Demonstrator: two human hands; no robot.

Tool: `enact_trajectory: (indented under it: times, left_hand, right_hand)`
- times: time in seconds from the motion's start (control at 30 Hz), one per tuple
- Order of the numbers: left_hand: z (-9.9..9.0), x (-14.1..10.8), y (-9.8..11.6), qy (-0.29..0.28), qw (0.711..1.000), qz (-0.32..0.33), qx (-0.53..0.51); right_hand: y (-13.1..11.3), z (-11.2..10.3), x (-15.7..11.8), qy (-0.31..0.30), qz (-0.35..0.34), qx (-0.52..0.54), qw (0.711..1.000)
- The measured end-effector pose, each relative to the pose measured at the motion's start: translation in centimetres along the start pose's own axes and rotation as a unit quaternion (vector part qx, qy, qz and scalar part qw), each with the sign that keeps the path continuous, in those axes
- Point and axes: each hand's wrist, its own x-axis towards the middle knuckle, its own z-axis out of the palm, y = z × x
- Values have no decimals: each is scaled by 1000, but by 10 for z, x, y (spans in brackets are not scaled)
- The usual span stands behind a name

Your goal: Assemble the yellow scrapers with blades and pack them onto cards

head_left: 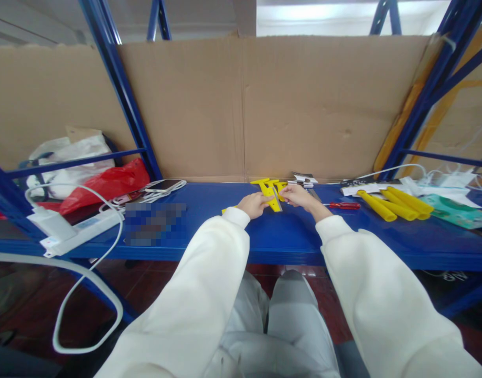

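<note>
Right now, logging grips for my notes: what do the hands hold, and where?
Both hands, left hand and right hand, hold one yellow plastic piece, one at each side; exact grip unclear.

Blue shelf (288, 239), red screwdriver (344, 206), yellow handles (396, 205) (side by side), phone (164, 185)

Look well to the right of your fingers: a red screwdriver (344, 206) lies on the blue shelf (225, 236), with yellow handles (394, 205) beyond it. Far to their left you see a phone (164, 185), a red bag (109, 184) and a white power strip (73, 231). Cardboard (244, 105) stands behind them.
</note>
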Motion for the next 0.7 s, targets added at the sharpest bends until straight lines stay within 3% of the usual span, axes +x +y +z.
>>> enact_trajectory:
  times: [0.23, 0.47, 0.7]
  left_hand:
    - [3, 2, -2, 7, 1000, 21, -16]
    - [7, 3, -2, 26, 997, 65, -39]
    - [14, 5, -2, 22, 996, 83, -6]
  right_hand:
    - [6, 1, 2, -70, -4, 48, 996]
    - [9, -1, 4, -126, 59, 167, 976]
    - [16, -4, 9, -165, 63, 194, 965]
